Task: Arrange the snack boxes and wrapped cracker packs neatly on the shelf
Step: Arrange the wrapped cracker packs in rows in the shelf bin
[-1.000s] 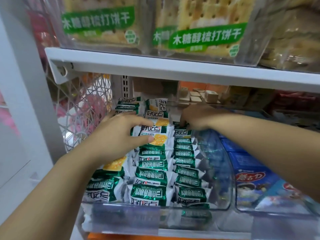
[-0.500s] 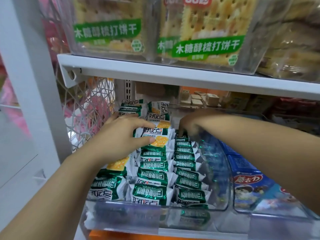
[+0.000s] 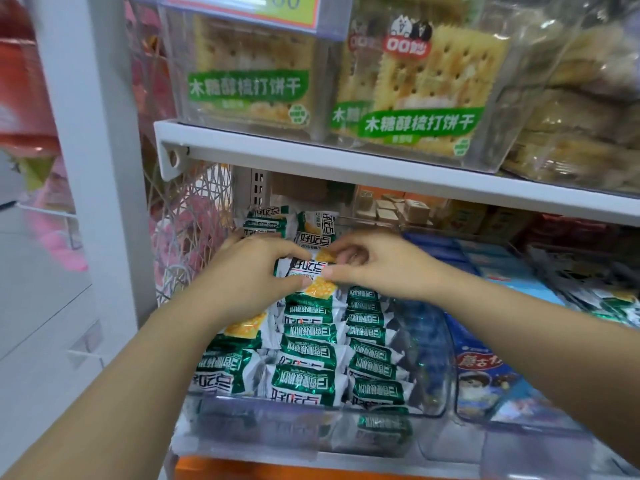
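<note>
Several green-and-white wrapped cracker packs (image 3: 304, 344) fill a clear plastic bin (image 3: 440, 386) on the lower shelf, lined up in rows. One pack with a yellow cracker picture (image 3: 306, 271) lies on top near the back of the rows. My left hand (image 3: 249, 275) grips its left side, thumb and fingers curled around it. From the right, my right hand (image 3: 377, 268) pinches the same pack's right edge. Blue snack boxes (image 3: 485, 372) sit in the neighbouring clear bin to the right.
The white shelf board (image 3: 346, 161) above carries clear bins of large soda cracker packs (image 3: 426, 98). A white wire mesh panel (image 3: 187, 244) closes the left side, next to a white upright post (image 3: 104, 168). Small tan boxes (image 3: 398, 209) stand at the back.
My right hand has come left from the back of the right row to the top pack, meeting my left hand on it. The view has shifted closer and lower.
</note>
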`<state>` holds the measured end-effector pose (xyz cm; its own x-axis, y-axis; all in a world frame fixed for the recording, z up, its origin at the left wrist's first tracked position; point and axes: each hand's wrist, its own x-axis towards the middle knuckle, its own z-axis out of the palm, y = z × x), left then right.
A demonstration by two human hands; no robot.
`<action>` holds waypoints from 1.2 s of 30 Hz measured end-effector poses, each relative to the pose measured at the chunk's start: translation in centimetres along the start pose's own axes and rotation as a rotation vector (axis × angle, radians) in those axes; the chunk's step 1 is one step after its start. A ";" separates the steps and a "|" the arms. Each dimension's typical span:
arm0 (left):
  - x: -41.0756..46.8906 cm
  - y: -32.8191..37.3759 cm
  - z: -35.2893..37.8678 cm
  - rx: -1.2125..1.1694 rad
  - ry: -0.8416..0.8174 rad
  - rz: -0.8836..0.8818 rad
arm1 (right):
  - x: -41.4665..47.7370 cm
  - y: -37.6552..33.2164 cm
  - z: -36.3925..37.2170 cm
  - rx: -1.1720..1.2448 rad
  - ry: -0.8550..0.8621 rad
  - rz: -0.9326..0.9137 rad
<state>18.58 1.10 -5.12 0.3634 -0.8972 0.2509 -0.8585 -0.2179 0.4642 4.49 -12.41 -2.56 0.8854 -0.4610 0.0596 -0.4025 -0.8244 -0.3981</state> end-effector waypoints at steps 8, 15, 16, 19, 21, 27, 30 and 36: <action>0.2 -0.3 0.2 -0.024 0.026 0.023 | 1.5 -0.9 0.5 -0.056 -0.158 0.069; 0.7 -1.3 0.0 -0.118 0.086 0.010 | 3.5 -0.3 -1.5 0.026 -0.027 0.117; 0.6 -1.3 0.0 -0.100 0.082 0.008 | 3.9 -0.2 -1.4 0.001 -0.059 0.123; 0.5 -1.3 0.1 -0.029 0.056 0.018 | 4.6 -0.2 -1.0 -0.011 -0.127 0.138; 0.5 -1.4 0.3 -0.003 0.055 0.014 | 4.7 -0.3 -1.1 -0.006 -0.147 0.129; 0.6 -1.4 0.4 -0.048 0.071 0.001 | 5.1 -1.4 -2.0 -0.087 -0.311 0.101; 0.7 -1.4 0.4 -0.075 0.086 -0.004 | 5.1 -1.7 -1.8 -0.091 -0.419 0.143; 0.6 -1.4 0.5 -0.088 0.089 -0.009 | 3.9 -1.2 -1.6 -0.144 -0.244 0.041</action>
<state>19.88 0.67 -6.02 0.4048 -0.8568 0.3194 -0.8215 -0.1873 0.5386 8.10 -13.75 -0.42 0.8907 -0.4162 -0.1827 -0.4521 -0.8530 -0.2609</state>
